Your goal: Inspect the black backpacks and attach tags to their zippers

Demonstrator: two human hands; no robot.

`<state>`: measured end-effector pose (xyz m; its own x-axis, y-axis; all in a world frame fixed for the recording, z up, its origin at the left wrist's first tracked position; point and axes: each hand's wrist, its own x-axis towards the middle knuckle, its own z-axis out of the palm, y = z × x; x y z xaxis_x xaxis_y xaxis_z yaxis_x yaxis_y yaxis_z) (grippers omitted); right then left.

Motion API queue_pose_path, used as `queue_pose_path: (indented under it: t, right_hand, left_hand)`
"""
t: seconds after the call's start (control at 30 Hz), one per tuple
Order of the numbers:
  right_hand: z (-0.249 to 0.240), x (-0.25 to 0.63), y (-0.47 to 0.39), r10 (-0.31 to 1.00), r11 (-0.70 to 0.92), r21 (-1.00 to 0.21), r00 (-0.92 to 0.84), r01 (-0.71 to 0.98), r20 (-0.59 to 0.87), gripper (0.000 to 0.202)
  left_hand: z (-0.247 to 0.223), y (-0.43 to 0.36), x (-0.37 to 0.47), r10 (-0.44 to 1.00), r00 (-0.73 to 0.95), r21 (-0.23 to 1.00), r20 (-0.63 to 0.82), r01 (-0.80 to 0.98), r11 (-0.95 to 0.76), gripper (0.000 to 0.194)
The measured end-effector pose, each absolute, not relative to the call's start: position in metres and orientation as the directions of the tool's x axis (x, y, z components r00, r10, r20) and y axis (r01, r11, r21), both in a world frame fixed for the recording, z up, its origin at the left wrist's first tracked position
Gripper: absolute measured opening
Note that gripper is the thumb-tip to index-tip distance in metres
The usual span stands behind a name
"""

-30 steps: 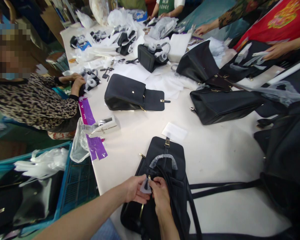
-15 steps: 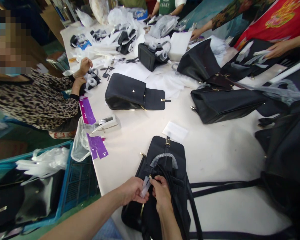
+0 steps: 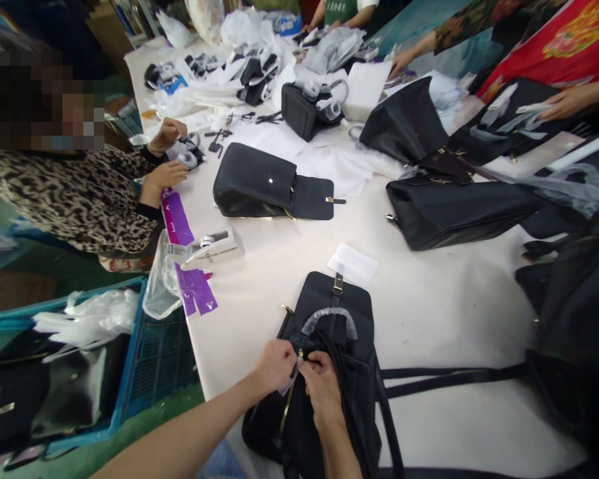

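Observation:
A black backpack (image 3: 299, 432) lies on the table in front of me, its flap (image 3: 319, 293) folded out toward the far side. Clear wrap covers its top handle (image 3: 329, 311). My left hand (image 3: 278, 364) is closed on a small clear plastic strip (image 3: 288, 386), which hangs partly below the fingers. Close beside it, my right hand (image 3: 323, 389) pinches the gold zipper pull (image 3: 301, 354) near the strip. The fingertips partly hide both small pieces. A gold zipper (image 3: 286, 412) runs down the bag below my hands.
Another black backpack (image 3: 254, 179) lies farther up the table (image 3: 259, 286). A tape dispenser (image 3: 214, 247) stands by the left edge, above a blue crate (image 3: 130, 372) of bags. More black bags (image 3: 459, 206) crowd the right. Several co-workers, one in a patterned top (image 3: 80, 193), surround the table.
My left hand has moved slightly up and right, turning its knuckles upward over the plastic strip. My right hand stays at the zipper pull. The co-worker at left has shifted head and hands.

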<state>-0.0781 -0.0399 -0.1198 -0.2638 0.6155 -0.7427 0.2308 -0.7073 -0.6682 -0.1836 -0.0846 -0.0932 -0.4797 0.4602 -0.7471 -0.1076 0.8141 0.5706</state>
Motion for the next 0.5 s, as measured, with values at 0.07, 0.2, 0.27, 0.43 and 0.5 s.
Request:
queue_pose_path:
  t: [0.07,0.2,0.27,0.43,0.5]
  right_hand:
    - [-0.121,-0.079,-0.040,0.627,-0.697,-0.678,-0.259,0.233,-0.734,0.034]
    - [-0.124,-0.079,-0.039,0.645,-0.683,-0.691,-0.250,0.236,-0.722,0.036]
    - [-0.126,-0.078,-0.040,0.645,-0.684,-0.691,-0.248,0.235,-0.723,0.039]
    - [-0.125,-0.079,-0.040,0.625,-0.700,-0.674,-0.254,0.237,-0.738,0.038]
    - [-0.124,-0.079,-0.039,0.611,-0.708,-0.664,-0.262,0.240,-0.746,0.037]
  left_hand:
    - [-0.089,-0.083,-0.183,0.506,-0.497,0.594,-0.705,-0.024,0.804,0.017]
    - [-0.082,-0.086,-0.176,0.553,-0.490,0.614,-0.674,0.045,0.788,0.013]
    - [-0.081,-0.088,-0.173,0.575,-0.488,0.628,-0.657,0.066,0.775,0.012]
    - [-0.086,-0.093,-0.172,0.625,-0.469,0.675,-0.624,0.080,0.733,0.017]
    - [-0.090,-0.095,-0.172,0.631,-0.474,0.687,-0.614,0.072,0.723,0.019]
